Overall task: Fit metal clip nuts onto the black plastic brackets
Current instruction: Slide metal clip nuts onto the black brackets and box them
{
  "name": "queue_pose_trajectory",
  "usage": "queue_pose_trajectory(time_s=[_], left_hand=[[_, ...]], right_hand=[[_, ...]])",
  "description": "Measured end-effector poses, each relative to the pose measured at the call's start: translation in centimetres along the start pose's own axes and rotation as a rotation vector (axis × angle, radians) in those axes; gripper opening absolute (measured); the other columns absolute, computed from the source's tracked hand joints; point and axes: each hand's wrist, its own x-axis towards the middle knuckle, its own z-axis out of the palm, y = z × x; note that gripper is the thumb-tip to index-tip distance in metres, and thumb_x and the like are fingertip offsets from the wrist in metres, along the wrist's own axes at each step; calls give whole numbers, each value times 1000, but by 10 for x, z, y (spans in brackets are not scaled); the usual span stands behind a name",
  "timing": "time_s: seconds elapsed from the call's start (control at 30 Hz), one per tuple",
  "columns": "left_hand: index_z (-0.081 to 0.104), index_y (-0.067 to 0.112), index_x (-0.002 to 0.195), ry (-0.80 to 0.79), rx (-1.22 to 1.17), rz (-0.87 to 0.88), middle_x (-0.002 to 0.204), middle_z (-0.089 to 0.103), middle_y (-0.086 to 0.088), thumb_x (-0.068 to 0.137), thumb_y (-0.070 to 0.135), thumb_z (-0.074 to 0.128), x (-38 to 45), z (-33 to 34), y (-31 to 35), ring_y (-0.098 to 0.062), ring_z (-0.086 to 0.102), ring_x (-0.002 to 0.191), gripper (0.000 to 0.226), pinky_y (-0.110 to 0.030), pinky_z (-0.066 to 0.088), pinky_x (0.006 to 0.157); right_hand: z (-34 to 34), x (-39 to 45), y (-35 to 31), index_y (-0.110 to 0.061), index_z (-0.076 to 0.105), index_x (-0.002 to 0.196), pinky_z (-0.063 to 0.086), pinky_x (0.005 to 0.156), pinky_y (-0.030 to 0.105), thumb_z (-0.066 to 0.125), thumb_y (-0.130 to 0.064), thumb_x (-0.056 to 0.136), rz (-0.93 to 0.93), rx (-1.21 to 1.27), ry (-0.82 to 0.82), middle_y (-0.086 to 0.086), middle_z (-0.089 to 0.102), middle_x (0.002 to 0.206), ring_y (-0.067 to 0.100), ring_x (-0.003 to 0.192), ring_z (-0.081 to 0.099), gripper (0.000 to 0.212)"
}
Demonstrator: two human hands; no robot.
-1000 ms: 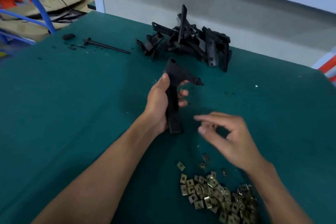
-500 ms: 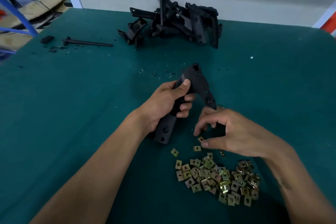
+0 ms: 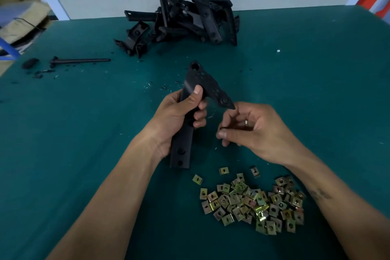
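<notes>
A black rod (image 3: 80, 60) is seen far left, well beyond the hands. One black bracket (image 3: 191, 112) is gripped around its shaft by the left hand (image 3: 179, 118), flat tip pointed toward the right hand (image 3: 251, 131). No clip nut is seen fitted on it. Right-hand fingertips (image 3: 221, 133) are pinched together, apparently on a small clip nut, mostly hidden. The bracket pile (image 3: 185, 19) lies beyond both hands; the clip nut heap (image 3: 253, 202) lies below the right hand. The task is judged barely begun, with many nuts and brackets left.
</notes>
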Motion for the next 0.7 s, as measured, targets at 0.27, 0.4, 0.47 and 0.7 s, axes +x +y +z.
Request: queue_pose_trajectory(time_s=[0.27,0.4,0.47,0.7], left_hand=[[51,18,76,1,65,-13,73,41,2,98,30,61,0,0,-1,-8,35,56,27,-19,33,46],[48,19,75,-29,65,-19,72,38,3,96,30,63,-1,0,-1,-7,33,55,29,-18,33,45],[51,19,75,-49,56,-22,72,36,2,95,30,64,-2,1,-2,-7,33,55,26,-18,32,45],[50,17,81,-73,40,-37,74,32,0,96,26,61,-3,3,0,-7,32,55,21,-18,30,44]], right_hand=[[1,10,5,-12,74,83,47,53,23,81,-4,72,-58,351,278,8,68,71,18,55,58,15],[-5,10,2,-12,74,83,42,48,25,80,-8,71,-13,570,306,12,65,73,19,51,53,14],[-6,9,0,-10,74,84,50,52,24,79,-6,72,-18,616,320,9,70,74,19,55,62,14],[-5,7,-4,-5,77,88,58,74,27,77,-2,72,-84,702,323,12,76,86,23,82,72,16]])
